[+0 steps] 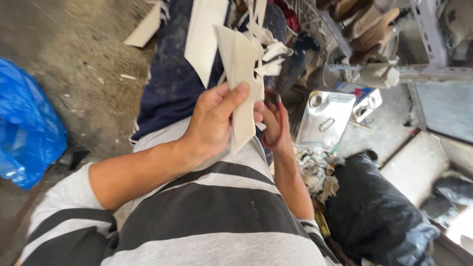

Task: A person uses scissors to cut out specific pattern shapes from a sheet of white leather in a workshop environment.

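While the left hand [214, 123] grips a cream sheet [244, 74], the right hand [276, 125] clasps red-handled scissors [278, 123].

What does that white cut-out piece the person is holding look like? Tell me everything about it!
The white cut-out piece is a thin, flat, cream-coloured sheet that looks like stiff leather or card. It is long, with side tabs near the middle and a pointed lower end, and it stands nearly upright over the person's lap. The left hand pinches it, thumb across its front. The right hand, holding red-handled scissors, sits at its right edge. Whether the blades touch it cannot be seen.
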